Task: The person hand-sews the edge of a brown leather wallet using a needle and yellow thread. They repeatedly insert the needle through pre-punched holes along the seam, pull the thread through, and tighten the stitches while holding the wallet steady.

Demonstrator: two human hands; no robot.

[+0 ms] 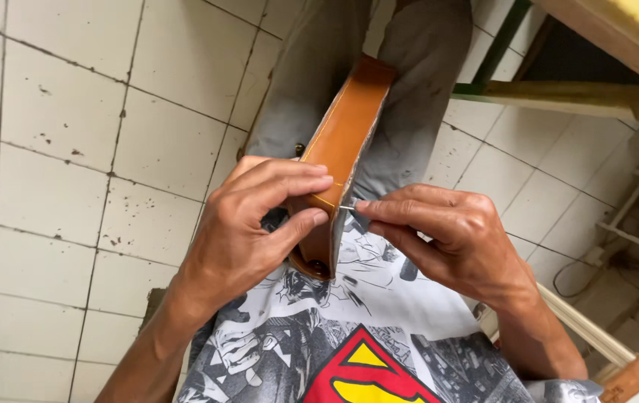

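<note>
While the left hand point(248, 224) clamps the near end of a tan leather piece point(342, 145) between thumb and curled fingers, the right hand point(450, 239) pinches a thin metal needle point(348, 207) at its fingertips, the needle's point touching the leather's right edge. The leather stands on edge over the person's lap, running from the hands toward the far side, its folded far end resting between the grey trousers point(416, 89). A line of pale stitching follows the edge near the needle, and a small metal stud shows at the near lower corner, just under the left thumb. To the left lies open white tiled floor point(73, 149). To the right, a green-and-wood bench frame point(558, 93) stands far off, with a wooden slat point(588, 328) near the right wrist.
</note>
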